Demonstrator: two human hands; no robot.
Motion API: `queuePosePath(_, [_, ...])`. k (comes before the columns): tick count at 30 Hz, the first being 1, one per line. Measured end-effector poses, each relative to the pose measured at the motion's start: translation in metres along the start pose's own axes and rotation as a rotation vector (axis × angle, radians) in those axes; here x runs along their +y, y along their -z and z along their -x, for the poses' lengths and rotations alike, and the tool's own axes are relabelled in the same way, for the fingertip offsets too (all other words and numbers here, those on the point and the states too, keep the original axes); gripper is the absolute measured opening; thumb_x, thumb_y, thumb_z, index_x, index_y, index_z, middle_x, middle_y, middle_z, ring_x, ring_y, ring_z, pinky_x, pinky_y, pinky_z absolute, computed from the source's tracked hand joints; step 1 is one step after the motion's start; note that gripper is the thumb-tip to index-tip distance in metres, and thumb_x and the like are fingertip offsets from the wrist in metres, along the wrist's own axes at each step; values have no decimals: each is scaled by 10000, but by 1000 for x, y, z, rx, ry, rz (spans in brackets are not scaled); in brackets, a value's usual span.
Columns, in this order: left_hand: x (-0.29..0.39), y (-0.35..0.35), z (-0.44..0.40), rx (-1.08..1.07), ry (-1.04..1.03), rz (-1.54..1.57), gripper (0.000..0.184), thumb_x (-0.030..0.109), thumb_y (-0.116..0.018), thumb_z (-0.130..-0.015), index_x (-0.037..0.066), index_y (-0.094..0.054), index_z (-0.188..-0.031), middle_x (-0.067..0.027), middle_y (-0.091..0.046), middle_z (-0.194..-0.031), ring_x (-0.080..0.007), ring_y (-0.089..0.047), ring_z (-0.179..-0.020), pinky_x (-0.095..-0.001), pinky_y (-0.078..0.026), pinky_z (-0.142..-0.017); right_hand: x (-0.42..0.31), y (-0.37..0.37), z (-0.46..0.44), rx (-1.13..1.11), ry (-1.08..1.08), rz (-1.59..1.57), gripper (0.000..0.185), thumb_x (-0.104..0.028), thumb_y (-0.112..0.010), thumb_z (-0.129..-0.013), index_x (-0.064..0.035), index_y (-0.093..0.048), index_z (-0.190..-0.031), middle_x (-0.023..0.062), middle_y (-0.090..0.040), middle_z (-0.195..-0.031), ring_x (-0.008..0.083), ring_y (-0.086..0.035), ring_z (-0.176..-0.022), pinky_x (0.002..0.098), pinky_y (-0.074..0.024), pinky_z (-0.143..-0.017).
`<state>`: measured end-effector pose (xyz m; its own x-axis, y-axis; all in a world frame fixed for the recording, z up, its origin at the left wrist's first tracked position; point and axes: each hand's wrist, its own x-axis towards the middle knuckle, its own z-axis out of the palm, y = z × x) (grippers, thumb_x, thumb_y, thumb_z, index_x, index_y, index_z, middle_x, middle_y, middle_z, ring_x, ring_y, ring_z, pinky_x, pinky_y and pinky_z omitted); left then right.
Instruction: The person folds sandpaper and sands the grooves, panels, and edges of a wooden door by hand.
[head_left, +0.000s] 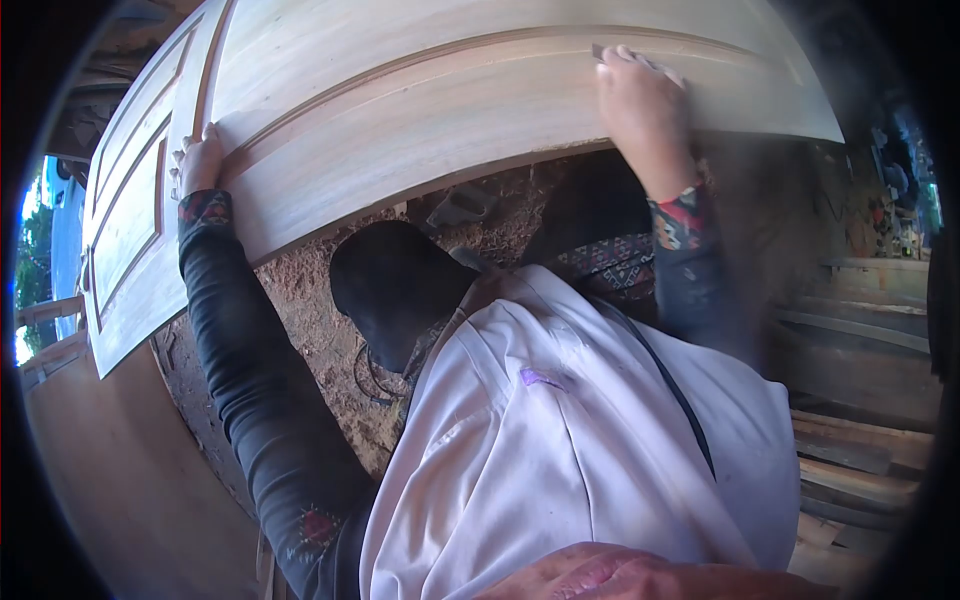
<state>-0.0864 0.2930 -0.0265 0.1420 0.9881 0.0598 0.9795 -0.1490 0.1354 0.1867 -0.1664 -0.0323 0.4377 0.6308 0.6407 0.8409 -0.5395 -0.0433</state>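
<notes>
A large pale wooden panel door [400,150] with recessed panels and raised moulding lies across the upper view. My left hand [200,163] rests on its frame beside the moulding, fingers bent over the wood; whether it holds anything is hidden. Farther right, my right hand [640,95] is closed on a small dark flat piece [598,52], pressed to the door near the long moulding. Only an edge of that piece shows past the fingers. Dark sleeves with patterned cuffs cover both arms.
Sawdust-covered ground [375,430] shows below the door, with a dark tool-like object [462,207] on it. Stacked boards [860,430] stand at the right. A brown wooden panel [150,470] leans at the lower left. A pale garment covers my body.
</notes>
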Motion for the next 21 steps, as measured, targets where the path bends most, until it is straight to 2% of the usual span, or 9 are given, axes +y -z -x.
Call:
queuePosePath(2, [6, 3, 9, 34, 29, 21, 752, 607, -336, -881, 131, -277, -1461, -148, -204, -1528, -359, -175, -1407, -526, -123, -1122, -53, -6, -12, -134, -19, -76, 211, -176, -472, -890, -76, -657, -870, 111, -659, -821, 253, -639, -820, 422, -462, -699])
queuePosePath(5, [-19, -18, -26, 57, -98, -62, 751, 606, -339, -882, 130, -278, -1461, -150, -206, -1527, -356, -174, -1408, -520, -118, -1124, -146, -11, -19, -123, 197, -216, 234, -182, -482, -876, -51, -668, -930, 114, -660, -1013, 224, -613, -975, 403, -408, -894])
queuePosePath(6, [4, 11, 19, 24, -13, -3, 754, 609, -339, -880, 134, -276, -1462, -149, -204, -1528, -354, -172, -1409, -518, -118, -1125, -147, -16, -18, -113, 196, -291, 236, -190, -484, -881, -53, -667, -937, 112, -662, -1020, 225, -618, -974, 407, -408, -901])
queuePosePath(9, [-20, -19, -28, 49, -109, -86, 762, 616, -339, -876, 137, -271, -1464, -149, -197, -1530, -355, -166, -1410, -524, -113, -1124, -110, -10, -15, -54, 149, -376, 253, -225, -483, -903, -63, -670, -954, 109, -674, -999, 234, -633, -968, 428, -418, -900])
queuePosePath(13, [8, 12, 19, 23, 11, 27, 766, 616, -338, -878, 133, -263, -1466, -152, -193, -1531, -352, -162, -1412, -532, -113, -1122, 9, 5, -10, -122, -201, -66, 262, -228, -466, -919, -65, -671, -907, 138, -671, -849, 299, -651, -793, 427, -501, -680])
queuePosePath(16, [9, 8, 18, 25, 13, 27, 768, 617, -335, -879, 129, -259, -1467, -154, -191, -1531, -353, -160, -1412, -537, -114, -1121, -14, -6, -11, -170, -105, -12, 270, -236, -467, -917, -68, -662, -832, 133, -658, -781, 324, -636, -702, 426, -494, -590])
queuePosePath(17, [7, 5, 14, 34, 13, 35, 770, 618, -336, -878, 128, -258, -1468, -153, -191, -1531, -353, -160, -1412, -536, -114, -1121, -52, 3, -19, -224, -70, -68, 254, -230, -488, -900, -70, -641, -776, 125, -655, -785, 300, -639, -725, 433, -487, -640])
queuePosePath(19, [-7, -6, -4, 42, -36, -8, 774, 621, -337, -877, 127, -258, -1468, -152, -190, -1532, -354, -160, -1412, -536, -114, -1121, -112, -15, -15, -35, 184, -210, 205, -206, -514, -872, -60, -657, -863, 111, -670, -877, 246, -642, -847, 394, -453, -807])
queuePosePath(21, [-21, -19, -26, 44, -93, -60, 778, 624, -341, -875, 127, -257, -1468, -151, -188, -1532, -355, -162, -1412, -535, -116, -1120, -123, -15, -14, -17, 130, -248, 244, -223, -493, -895, -63, -672, -942, 105, -679, -928, 241, -645, -880, 386, -453, -820])
